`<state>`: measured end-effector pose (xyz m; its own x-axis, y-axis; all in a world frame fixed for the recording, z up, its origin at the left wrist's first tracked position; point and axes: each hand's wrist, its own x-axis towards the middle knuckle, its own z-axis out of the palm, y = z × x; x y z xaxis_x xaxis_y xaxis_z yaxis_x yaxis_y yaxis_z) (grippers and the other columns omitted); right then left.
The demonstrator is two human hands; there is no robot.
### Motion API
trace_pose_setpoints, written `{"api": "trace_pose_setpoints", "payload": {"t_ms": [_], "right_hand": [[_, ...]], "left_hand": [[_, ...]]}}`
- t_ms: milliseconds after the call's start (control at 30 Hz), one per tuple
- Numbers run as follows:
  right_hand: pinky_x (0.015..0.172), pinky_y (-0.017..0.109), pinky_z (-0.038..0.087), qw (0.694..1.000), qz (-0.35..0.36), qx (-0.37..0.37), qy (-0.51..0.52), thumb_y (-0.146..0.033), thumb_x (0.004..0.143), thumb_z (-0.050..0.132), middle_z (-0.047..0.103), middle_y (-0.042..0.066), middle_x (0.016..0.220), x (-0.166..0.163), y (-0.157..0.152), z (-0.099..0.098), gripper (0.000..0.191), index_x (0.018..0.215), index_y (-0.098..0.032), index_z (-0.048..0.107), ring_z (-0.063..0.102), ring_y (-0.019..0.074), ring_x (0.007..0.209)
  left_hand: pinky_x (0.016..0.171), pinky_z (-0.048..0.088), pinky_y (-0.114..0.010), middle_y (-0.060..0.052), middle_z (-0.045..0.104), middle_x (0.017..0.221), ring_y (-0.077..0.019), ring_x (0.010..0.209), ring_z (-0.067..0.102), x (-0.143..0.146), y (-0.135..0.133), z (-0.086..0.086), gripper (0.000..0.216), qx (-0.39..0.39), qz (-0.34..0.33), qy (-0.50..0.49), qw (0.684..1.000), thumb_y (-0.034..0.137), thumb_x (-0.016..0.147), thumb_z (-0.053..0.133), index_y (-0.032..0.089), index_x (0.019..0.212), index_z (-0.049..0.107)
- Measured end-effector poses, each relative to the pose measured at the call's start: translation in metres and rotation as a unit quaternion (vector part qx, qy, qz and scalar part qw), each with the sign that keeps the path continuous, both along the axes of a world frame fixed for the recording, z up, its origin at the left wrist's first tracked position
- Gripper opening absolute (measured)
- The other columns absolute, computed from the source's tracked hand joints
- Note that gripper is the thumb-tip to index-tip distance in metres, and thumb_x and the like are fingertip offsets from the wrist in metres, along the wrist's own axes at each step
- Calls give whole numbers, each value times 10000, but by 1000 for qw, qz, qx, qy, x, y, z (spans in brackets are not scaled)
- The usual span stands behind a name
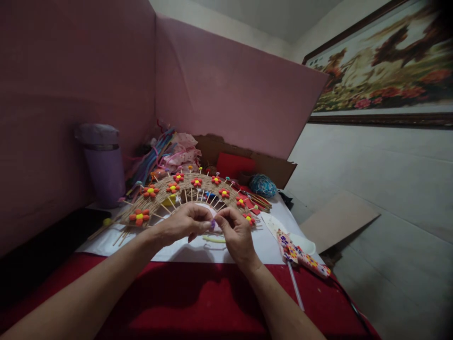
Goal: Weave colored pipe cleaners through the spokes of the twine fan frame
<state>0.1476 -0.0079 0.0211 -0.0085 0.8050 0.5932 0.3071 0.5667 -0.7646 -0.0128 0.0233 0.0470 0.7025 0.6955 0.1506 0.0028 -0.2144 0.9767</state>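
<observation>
Both hands are over the sheet, near the middle of the bench's near edge. The left hand [189,221] has its thumb and finger pinched on a small purple piece [213,225]. The right hand [236,236] grips the same piece from the other side, fingertips together. The piece's exact form is too small to determine.

Directly beyond the hands stands an arch [206,184] of twine woven over sticks, bearing red and orange flowers with yellow centres. Small coloured tips show on the sticks along its outer curve. A pale green strip [214,239] lies on the white sheet [166,252] between the hands.

The bench [170,293] is covered in red cloth at its near edge. A flower-patterned glue gun [288,248] lies at the right edge, partly on the sheet; a clear stick [296,285] extends from it toward the near right corner. Its cord [350,302] follows the right edge.

A lidded purple cup [105,174] stands toward the far left corner. Pink wrapping [182,153] is heaped behind the arch. A blue yarn ball [263,185] sits near the far right corner, before torn cardboard [274,167].
</observation>
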Motion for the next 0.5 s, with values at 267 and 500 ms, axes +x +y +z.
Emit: {"api": "trace_pose_setpoints", "payload": {"t_ms": [267, 500], "right_hand": [[493, 207, 327, 999, 5, -38, 0, -265, 833, 500, 442, -41, 580, -4, 1, -7, 179, 685, -168, 530, 400, 95, 531], [551, 213, 343, 997, 13, -8, -70, -183, 832, 439, 471, -28, 633, -8, -7, -5, 148, 727, -171, 544, 424, 107, 591]], "left_hand": [[421, 322, -195, 41, 455, 615, -75, 477, 397, 9, -4, -7, 198, 135, 146, 22, 980, 335, 798, 515, 154, 734, 564], [584, 332, -243, 14, 498, 649, -121, 619, 436, 13, -9, -8, 186, 395, 260, 128, 872, 188, 829, 450, 168, 651, 500]]}}
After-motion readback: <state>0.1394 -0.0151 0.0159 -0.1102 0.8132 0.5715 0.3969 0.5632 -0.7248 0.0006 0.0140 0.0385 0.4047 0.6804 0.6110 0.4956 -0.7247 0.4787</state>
